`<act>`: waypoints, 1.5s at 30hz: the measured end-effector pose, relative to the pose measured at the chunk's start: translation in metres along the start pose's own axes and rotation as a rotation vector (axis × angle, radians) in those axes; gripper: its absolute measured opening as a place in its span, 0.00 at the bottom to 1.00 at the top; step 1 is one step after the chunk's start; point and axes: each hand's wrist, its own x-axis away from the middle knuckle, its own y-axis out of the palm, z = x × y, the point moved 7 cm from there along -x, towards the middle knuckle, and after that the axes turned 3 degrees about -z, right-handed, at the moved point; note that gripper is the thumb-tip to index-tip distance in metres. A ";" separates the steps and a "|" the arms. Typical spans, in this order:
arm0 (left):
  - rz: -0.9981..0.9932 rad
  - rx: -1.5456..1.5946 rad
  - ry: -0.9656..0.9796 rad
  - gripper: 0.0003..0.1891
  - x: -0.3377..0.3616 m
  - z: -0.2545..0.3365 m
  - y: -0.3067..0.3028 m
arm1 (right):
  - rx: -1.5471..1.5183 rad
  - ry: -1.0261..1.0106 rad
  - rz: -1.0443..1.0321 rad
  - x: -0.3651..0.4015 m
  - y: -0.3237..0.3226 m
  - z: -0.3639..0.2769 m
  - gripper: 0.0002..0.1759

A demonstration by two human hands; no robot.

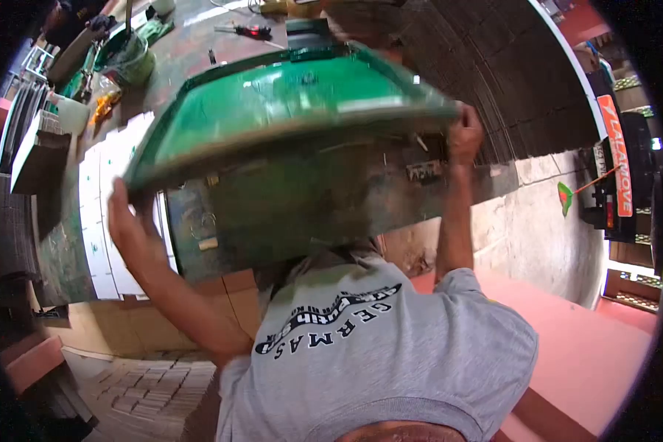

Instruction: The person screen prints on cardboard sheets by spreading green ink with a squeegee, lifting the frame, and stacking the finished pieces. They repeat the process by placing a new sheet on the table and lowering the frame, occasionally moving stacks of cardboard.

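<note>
Workshop ground fills the edges of the view: a red floor (589, 353) runs from 3 to 5 o'clock, rows of small pale tiles (144, 390) lie at 7 o'clock, and a dark workbench (59, 250) with white tiles (96, 184) laid on it stretches up the 9 o'clock side. A green bucket (131, 59) stands at 11 o'clock, a red-handled tool (254, 31) lies near 12, and stacks of dark slabs (508, 74) rise at 1 o'clock. The person's grey T-shirt (390, 353) takes up the 6 o'clock part. Across the middle, blurred by motion, is a wide green tub (287, 110), raised in front of the chest and clear of every surface. Its grimy outer wall faces the camera and its green inside shows above the rim. The left hand (129, 221) is wrapped around the rim at the tub's 9 o'clock end, fingers hidden behind the wall. The right hand (465, 136) is clenched on the rim at the 3 o'clock corner, arm stretched up to it. Whether anything lies inside cannot be told through the blur; what shows of the bottom looks bare. Judging from this, the lifting is done: the tub's whole weight hangs from the two hands. Setting it down or tipping it out is not yet done, and it rests on neither bench nor floor.
</note>
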 end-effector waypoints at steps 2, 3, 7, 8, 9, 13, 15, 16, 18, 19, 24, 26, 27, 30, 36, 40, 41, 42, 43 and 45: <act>-0.037 -0.136 -0.034 0.21 0.026 -0.007 -0.008 | -0.007 -0.047 0.005 -0.042 -0.012 -0.001 0.19; -0.032 -0.160 -0.076 0.18 0.038 -0.010 -0.005 | 0.001 -0.086 -0.006 -0.061 -0.011 -0.010 0.20; 0.038 -0.146 -0.255 0.16 0.056 -0.035 -0.003 | -0.200 -0.117 -0.274 -0.123 0.071 -0.059 0.21; 0.040 -0.214 -0.253 0.19 0.047 -0.051 -0.017 | -0.232 -0.124 -0.382 -0.133 0.100 -0.073 0.21; 0.040 -0.285 -0.252 0.21 0.035 -0.069 -0.033 | -0.245 -0.199 -0.443 -0.144 0.130 -0.080 0.22; 0.080 -0.677 -0.190 0.28 0.018 -0.061 -0.030 | -0.414 -0.226 -0.599 -0.185 0.268 -0.084 0.27; 0.015 -0.948 -0.198 0.36 0.021 -0.053 -0.003 | -0.289 -0.278 -0.550 -0.205 0.312 -0.089 0.32; 0.022 -1.070 -0.256 0.39 0.017 -0.058 -0.001 | -0.298 -0.281 -0.556 -0.216 0.338 -0.086 0.32; 0.083 -1.121 -0.244 0.40 0.020 -0.064 -0.002 | -0.304 -0.266 -0.488 -0.237 0.377 -0.080 0.36; 0.097 -1.123 -0.239 0.39 0.022 -0.064 -0.001 | -0.309 -0.264 -0.491 -0.240 0.384 -0.085 0.36; 0.103 -1.023 -0.221 0.37 0.030 -0.077 -0.002 | -0.426 -0.353 -0.577 -0.238 0.393 -0.113 0.36; 0.104 -1.018 -0.206 0.36 0.029 -0.081 -0.006 | -0.459 -0.327 -0.604 -0.241 0.401 -0.109 0.34; 0.103 -1.018 -0.208 0.36 0.029 -0.083 -0.007 | -0.498 -0.306 -0.625 -0.242 0.405 -0.109 0.32; 0.104 -0.979 -0.208 0.36 0.030 -0.086 -0.006 | -0.412 -0.479 -0.540 -0.261 0.428 -0.094 0.29; 0.104 -0.941 -0.224 0.35 0.031 -0.083 -0.004 | -0.387 -0.337 -0.534 -0.250 0.412 -0.110 0.21; 0.105 -0.920 -0.227 0.35 0.032 -0.082 -0.002 | -0.356 -0.356 -0.529 -0.252 0.409 -0.110 0.23; 0.106 -0.919 -0.231 0.35 0.032 -0.081 -0.002 | -0.394 -0.306 -0.537 -0.251 0.407 -0.107 0.25; 0.105 -0.945 -0.237 0.35 0.032 -0.079 -0.001 | -0.430 -0.253 -0.546 -0.250 0.406 -0.103 0.26; 0.103 -0.971 -0.245 0.35 0.031 -0.078 -0.001 | -0.425 -0.252 -0.551 -0.249 0.400 -0.104 0.26; 0.122 -0.987 -0.253 0.35 0.030 -0.077 -0.002 | -0.291 -0.530 -0.316 -0.245 0.370 -0.120 0.27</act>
